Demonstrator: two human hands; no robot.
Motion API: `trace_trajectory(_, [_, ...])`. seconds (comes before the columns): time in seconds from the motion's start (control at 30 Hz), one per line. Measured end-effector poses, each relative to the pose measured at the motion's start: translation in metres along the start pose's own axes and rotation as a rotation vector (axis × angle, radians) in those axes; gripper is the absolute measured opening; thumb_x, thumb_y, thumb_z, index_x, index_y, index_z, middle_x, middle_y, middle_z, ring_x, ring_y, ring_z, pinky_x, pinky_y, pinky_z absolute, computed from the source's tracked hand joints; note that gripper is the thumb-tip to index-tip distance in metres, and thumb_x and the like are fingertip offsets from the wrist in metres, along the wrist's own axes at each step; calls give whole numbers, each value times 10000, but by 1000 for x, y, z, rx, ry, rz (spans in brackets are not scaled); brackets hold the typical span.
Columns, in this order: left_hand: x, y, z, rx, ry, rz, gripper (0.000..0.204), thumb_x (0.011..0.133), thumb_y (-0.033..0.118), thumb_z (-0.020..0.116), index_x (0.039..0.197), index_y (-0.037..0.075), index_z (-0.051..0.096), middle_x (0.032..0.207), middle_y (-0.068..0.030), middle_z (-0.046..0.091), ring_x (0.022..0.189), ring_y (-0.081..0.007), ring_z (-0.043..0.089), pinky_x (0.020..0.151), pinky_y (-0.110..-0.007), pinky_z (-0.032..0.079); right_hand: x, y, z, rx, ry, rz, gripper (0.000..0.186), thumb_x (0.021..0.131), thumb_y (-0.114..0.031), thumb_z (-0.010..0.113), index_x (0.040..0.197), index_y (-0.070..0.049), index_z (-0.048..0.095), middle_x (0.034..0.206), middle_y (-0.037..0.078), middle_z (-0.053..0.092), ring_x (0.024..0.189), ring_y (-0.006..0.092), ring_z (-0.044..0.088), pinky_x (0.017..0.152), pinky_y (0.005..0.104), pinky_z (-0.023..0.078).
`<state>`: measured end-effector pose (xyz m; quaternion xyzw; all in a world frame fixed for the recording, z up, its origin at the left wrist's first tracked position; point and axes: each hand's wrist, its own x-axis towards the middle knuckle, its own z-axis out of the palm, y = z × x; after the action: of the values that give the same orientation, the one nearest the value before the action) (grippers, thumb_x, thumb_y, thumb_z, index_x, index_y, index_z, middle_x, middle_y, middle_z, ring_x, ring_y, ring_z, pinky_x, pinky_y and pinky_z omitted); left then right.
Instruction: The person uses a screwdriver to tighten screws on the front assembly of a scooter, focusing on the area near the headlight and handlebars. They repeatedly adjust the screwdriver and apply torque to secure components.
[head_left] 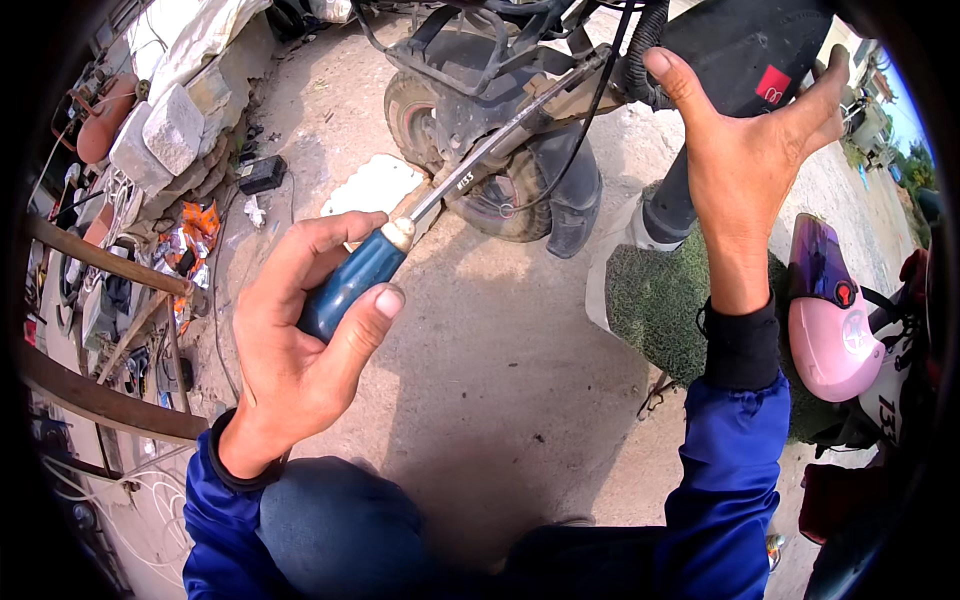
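Note:
My left hand (290, 320) is closed around the blue handle of a long screwdriver (355, 280), thumb on the near side. The metal shaft slants up and right to the underside of a scooter (570, 110); where its tip meets the frame I cannot make out. My right hand (745, 170) has thumb and fingers spread wide over a black panel (740, 60) with a small red label. Whether the palm presses on the panel cannot be told. Below the frame are a dusty wheel (510, 200) and a black mudguard (570, 190).
A green turf mat (645, 290) covers the footboard, with a pink helmet (835, 340) to its right. At left are stone blocks (175, 130), orange wrappers (200, 225), a black box (262, 174) and curved brown rails (110, 395). A white slab (370, 185) lies by the wheel.

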<state>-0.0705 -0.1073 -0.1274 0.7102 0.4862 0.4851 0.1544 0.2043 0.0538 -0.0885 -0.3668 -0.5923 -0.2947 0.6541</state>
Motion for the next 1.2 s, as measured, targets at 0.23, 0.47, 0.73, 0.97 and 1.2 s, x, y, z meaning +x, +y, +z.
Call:
trace_trajectory(0.23, [-30,-46,-10,-122,-136,-86,458,914,90,735,1312,-46,555,1034,-119,702,900,-122,637,816,-239,469,-14,-2,22,-431,-201,-6,1453,594,-606,926,1605,-21,61,1499,471,10,1421,648,100,1150,690,187])
trace_trajectory(0.47, [-40,-81,-12,-225,-126,-56,463,894,111,727,1271,-90,549,970,-156,717,870,-165,668,811,-255,488,-14,8,27,-433,-176,-28,1267,716,-464,915,1593,26,142,1493,435,75,1415,545,240,1172,581,265])
trace_trajectory(0.73, [-26,-89,4,-274,-139,-59,489,910,182,745,1270,-86,552,952,-165,720,864,-172,681,810,-257,495,-16,4,24,-367,-194,0,1240,746,-443,904,1603,44,151,1539,425,23,1448,521,251,1194,505,281])
trace_trajectory(0.97, [16,-65,2,-82,-69,183,443,924,65,712,1301,-100,548,1181,-236,672,1016,-256,690,921,-333,526,-19,7,25,-369,-185,-41,1220,753,-422,905,1600,42,160,1544,419,25,1449,513,253,1190,513,285])
trace_trajectory(1.2, [51,-47,0,190,-3,433,478,850,16,766,1282,-91,589,1195,-273,695,979,-319,727,867,-360,563,-16,3,27,-393,-173,-34,1195,753,-381,907,1592,39,167,1530,413,56,1429,513,259,1177,520,297])
